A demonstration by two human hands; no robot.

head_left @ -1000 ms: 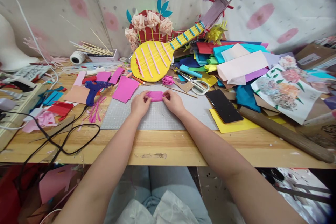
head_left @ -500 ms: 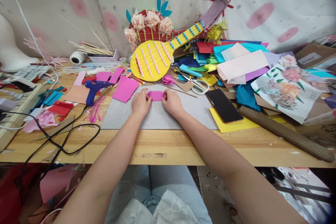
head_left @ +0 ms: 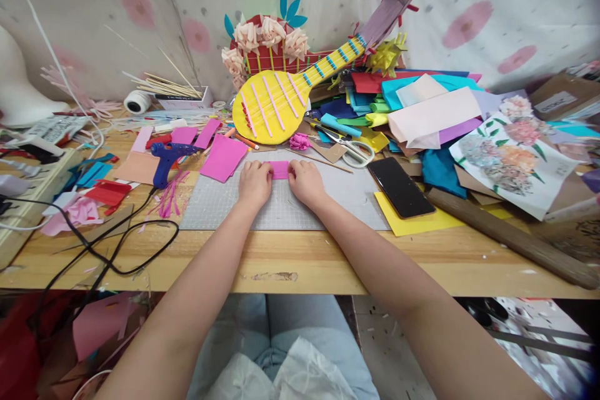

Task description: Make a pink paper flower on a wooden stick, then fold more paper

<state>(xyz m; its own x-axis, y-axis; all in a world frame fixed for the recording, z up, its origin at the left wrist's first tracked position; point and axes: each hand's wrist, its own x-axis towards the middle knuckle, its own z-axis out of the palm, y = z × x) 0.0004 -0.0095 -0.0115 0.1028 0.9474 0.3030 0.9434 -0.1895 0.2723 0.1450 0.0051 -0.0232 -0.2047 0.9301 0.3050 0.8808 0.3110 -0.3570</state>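
Note:
A small piece of magenta crepe paper (head_left: pixel 280 169) lies between my two hands over the grey cutting mat (head_left: pixel 342 203). My left hand (head_left: pixel 255 182) has its fingers closed on the paper's left end. At the other end, my right hand (head_left: pixel 305 180) grips it with curled fingers. Just left of the hands rests a stack of magenta paper pieces (head_left: pixel 223 157), partly on the mat. Behind the paper sits a crumpled magenta paper flower (head_left: pixel 300 142). The undersides of both hands and the fingertips are hidden.
A yellow paper lute (head_left: pixel 269 109) leans at the back. Scissors (head_left: pixel 357 151) and a black phone (head_left: pixel 400 187) lie to the right, near a wooden stick (head_left: pixel 510 237). On the left are a blue glue gun (head_left: pixel 166 162) and its looped black cable (head_left: pixel 175 239).
My left hand's fingers have folded down and moved slightly right. My hands sit a little closer together, and less of the magenta paper shows between them.

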